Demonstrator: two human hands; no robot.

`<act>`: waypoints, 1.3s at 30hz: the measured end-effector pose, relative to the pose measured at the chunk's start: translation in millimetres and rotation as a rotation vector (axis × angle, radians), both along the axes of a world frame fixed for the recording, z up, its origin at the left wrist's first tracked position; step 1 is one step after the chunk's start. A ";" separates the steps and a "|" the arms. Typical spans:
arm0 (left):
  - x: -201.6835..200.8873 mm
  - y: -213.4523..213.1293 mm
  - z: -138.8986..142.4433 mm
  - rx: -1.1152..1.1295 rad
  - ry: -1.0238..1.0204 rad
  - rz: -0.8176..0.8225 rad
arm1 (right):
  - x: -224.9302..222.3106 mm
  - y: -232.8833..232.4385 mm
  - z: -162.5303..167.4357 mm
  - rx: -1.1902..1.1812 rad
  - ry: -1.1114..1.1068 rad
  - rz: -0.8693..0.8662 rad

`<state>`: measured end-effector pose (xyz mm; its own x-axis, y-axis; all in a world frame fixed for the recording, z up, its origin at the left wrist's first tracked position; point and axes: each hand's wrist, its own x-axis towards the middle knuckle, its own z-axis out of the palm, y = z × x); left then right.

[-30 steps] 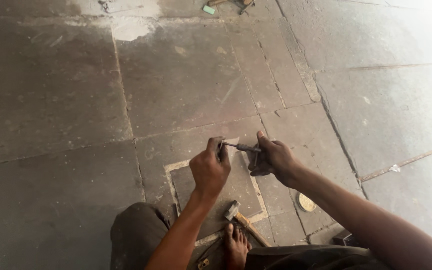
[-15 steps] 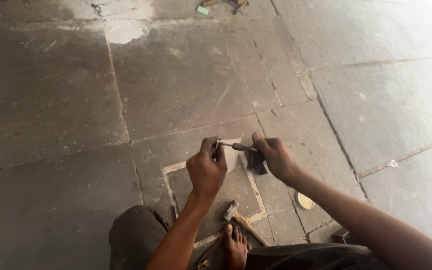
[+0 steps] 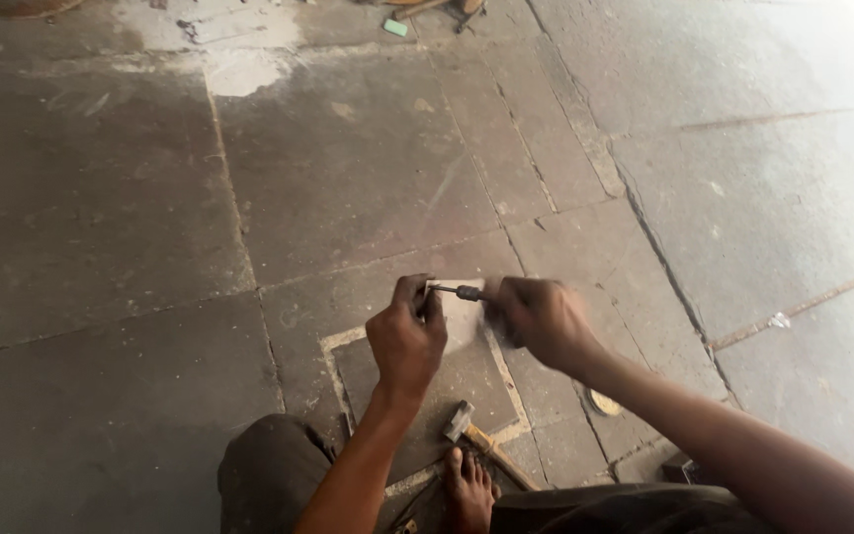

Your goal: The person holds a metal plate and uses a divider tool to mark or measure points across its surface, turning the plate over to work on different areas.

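The scene is viewed from a single head-worn camera, aimed steeply down at the stone floor (image 3: pixel 348 178), with the hands seen close below.

Bare stone floor (image 3: pixel 348 168) ahead; hammer (image 3: pixel 476 440) and foot (image 3: pixel 467 489) crowd below.

Grey stone slab floor (image 3: pixel 348 168), cracked joints, pale dusty patch (image 3: pixel 239 69) far end, glare right.

Left hand (image 3: pixel 406 339) fisted, right hand (image 3: pixel 544 320) curled, close together.
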<state>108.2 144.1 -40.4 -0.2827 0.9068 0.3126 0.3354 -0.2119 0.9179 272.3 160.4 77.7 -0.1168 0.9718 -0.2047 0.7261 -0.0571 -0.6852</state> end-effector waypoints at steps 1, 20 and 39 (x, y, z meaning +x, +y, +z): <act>3.5 -3.7 0.2 0.078 0.050 0.024 | 2.3 1.5 -7.7 -0.395 0.288 -0.267; 5.4 -5.7 9.7 0.165 0.040 0.042 | 13.2 5.7 -16.7 -0.482 0.482 -0.337; -6.6 2.8 7.3 -0.040 0.185 -0.168 | 20.6 9.2 2.9 -0.512 0.467 -0.104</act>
